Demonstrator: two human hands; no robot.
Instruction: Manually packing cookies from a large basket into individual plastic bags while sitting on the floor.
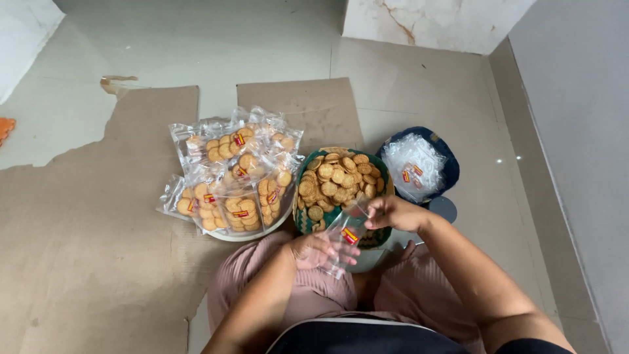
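Clear plastic bag (345, 234) held between both hands, over the lap, at the near rim of the green basket (303, 219) of round biscuits (339, 177). Left hand (319, 250) grips the bag's lower end, fingers curled round it. Right hand (393, 213) pinches its top edge. Plate (262, 231) stacked with filled biscuit packs (232, 174) just left of basket, touching. Blue tub (449, 164) of empty bags right. Cardboard sheets (98, 216) give open floor left; wall (576, 98) close on right.

Soft, even daylight, moderately bright; shadows faint, pooled beneath the person's arms; small glare specks on the glossy floor tiles (501, 159); sheen on the filled clear bags (229, 177); slight motion blur on the hands; wide-angle bending at edges.
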